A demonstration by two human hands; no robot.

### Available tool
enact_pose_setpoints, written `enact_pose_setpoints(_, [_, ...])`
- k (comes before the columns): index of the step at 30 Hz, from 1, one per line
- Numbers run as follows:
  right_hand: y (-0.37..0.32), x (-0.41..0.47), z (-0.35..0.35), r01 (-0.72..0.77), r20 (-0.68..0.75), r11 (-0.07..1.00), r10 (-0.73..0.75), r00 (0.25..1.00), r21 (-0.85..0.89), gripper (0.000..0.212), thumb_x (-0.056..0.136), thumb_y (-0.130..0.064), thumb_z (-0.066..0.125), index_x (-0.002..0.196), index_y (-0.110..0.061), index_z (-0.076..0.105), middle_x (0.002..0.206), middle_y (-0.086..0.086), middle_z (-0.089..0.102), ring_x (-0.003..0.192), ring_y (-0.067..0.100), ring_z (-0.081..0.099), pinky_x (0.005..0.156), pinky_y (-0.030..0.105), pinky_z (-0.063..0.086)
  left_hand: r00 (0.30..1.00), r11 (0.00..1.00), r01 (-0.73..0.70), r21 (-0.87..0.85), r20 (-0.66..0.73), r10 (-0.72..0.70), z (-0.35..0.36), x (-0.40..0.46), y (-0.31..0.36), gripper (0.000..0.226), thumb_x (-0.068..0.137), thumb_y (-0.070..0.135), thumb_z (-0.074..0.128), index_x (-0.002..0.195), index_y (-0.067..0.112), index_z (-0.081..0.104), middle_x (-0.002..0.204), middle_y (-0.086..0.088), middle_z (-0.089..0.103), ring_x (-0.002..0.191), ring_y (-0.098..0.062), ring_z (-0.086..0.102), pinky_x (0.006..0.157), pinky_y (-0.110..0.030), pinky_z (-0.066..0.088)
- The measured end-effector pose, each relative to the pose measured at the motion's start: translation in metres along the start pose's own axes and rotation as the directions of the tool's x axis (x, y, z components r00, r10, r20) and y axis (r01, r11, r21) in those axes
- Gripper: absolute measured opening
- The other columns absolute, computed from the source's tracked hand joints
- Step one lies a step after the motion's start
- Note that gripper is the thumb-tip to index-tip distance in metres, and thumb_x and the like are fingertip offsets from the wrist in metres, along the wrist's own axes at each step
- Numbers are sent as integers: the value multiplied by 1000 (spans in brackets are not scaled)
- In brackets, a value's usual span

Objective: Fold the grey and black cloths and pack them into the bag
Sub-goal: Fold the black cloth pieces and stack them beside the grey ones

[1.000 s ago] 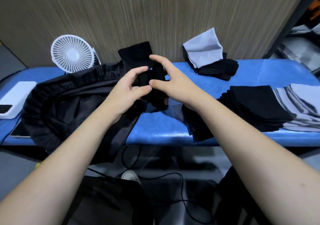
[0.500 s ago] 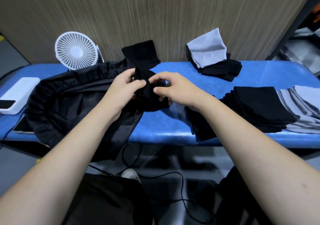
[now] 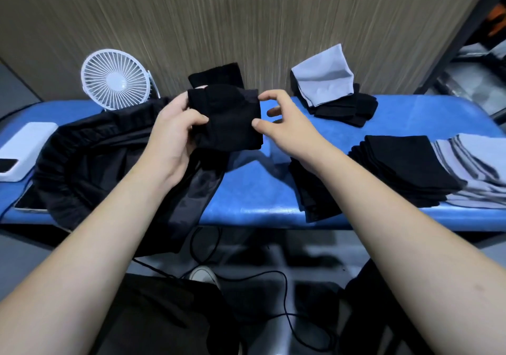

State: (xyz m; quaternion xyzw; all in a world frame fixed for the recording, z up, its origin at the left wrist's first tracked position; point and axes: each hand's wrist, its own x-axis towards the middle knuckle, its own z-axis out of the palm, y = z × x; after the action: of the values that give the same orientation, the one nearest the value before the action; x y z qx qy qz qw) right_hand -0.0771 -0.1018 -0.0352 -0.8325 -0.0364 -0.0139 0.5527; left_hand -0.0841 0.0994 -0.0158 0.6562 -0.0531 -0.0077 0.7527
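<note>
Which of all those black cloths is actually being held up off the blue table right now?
The folded black cloth in the middle, gripped by the left hand. The black stack at right and the black pile under the grey cloth lie on the table.

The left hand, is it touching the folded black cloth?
Touching. The head view shows the left hand gripping the folded black cloth, thumb pressed onto its front.

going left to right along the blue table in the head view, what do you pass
White power bank → black bag → left hand → black cloth it grips → right hand → black cloth stack → grey cloth stack.
</note>
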Motion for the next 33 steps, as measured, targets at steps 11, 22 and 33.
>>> enact_pose_setpoints(11, [-5, -6, -23, -20, 69, 901, -11, 998, 434, 42, 89, 4, 60, 121, -23, 58, 80, 12, 51, 60, 15, 42, 48, 27, 30, 993, 995, 99, 12, 56, -99, 13, 2, 0, 57, 77, 8, 57, 133, 21, 60, 113, 0, 71, 102, -17, 66, 76, -26, 52])
enact_pose_setpoints(22, [9, -28, -98, -47, -77, 963, 69, 995, 267, 27, 90, -2, 63, 112, -17, 69, 93, 7, 56, 71, 15, 47, 48, 22, 33, 981, 987, -33, 157, 193, 2, 81, 6, -7, 44, 91, 6, 66, 127, 29, 56, 107, -9, 65, 90, -16, 67, 75, -28, 56])
enact_pose_setpoints(33, [38, -75, -191, -112, -217, 985, 139, 966, 131, 23, 89, -9, 67, 105, -25, 70, 89, 4, 51, 74, 13, 52, 47, 20, 42, 912, 984, 1, 180, 403, -75, 167, 2, -20, 36, 90, 6, 71, 124, 16, 64, 127, -10, 65, 99, -11, 67, 74, -21, 52])
